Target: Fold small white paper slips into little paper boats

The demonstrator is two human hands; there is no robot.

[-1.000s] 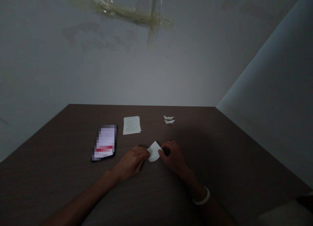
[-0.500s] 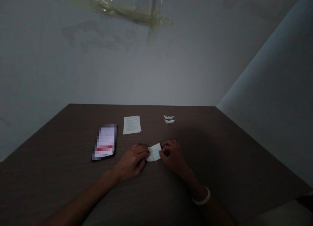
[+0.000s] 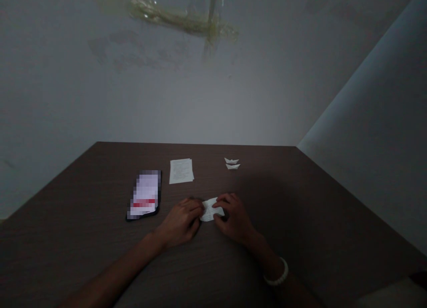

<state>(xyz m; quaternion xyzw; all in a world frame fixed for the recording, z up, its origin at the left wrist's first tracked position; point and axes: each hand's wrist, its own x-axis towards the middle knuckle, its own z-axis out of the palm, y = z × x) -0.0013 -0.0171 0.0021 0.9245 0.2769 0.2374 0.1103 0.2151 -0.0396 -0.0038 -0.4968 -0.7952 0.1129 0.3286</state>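
Note:
A small piece of printed paper (image 3: 208, 211) with creases lies between my hands near the middle of the table. My left hand (image 3: 183, 219) holds its left edge, with the fingers bent over it and the thumb below. From the other side, my right hand (image 3: 233, 217) grips the right part of the paper, index finger on top and thumb at the lower corner. The fingers cover both ends of the paper. Farther back stand two small folded paper boats, an upper boat (image 3: 231, 161) and a lower boat (image 3: 232, 166), one in front of the other.
A short stack of printed sheets (image 3: 181, 171) lies beyond my left hand. To its left is a phone (image 3: 144, 194) with a blurred screen. The brown table (image 3: 83, 201) meets a wall (image 3: 200, 108) at its far edge, and another wall slopes along the right.
My right index finger and thumb have shifted inward over the paper, whose right end now bends differently. My left hand keeps its hold. The view has moved slightly.

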